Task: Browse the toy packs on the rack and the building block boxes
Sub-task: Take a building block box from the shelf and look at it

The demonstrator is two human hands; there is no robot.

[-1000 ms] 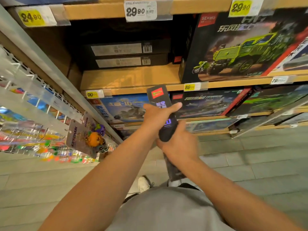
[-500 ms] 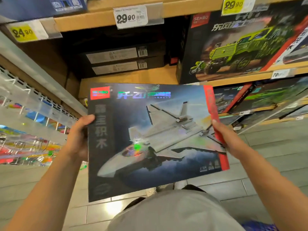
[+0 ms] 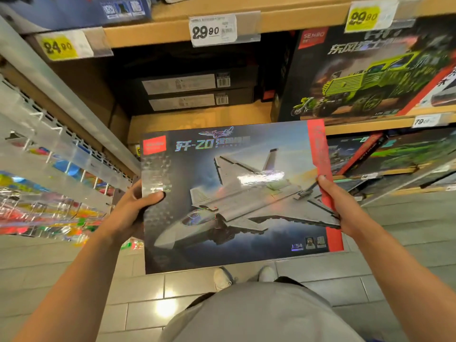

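A large flat building block box with a grey fighter jet on a dark blue front is held face up in front of me, above the floor. My left hand grips its left edge, thumb on the front. My right hand grips its red right edge, thumb on top. Behind it, wooden shelves carry more block boxes: a green truck box at upper right and two stacked dark boxes in the middle. The toy rack with colourful packs hangs at the left.
Price tags sit on the wooden shelf edges. Lower shelves at the right hold further block boxes. Grey floor tiles and my white shoes show below the box.
A second ago both hands held the box edge-on, close together. It was turned flat to show its front, and since then the hands have moved it slightly right and away from me.
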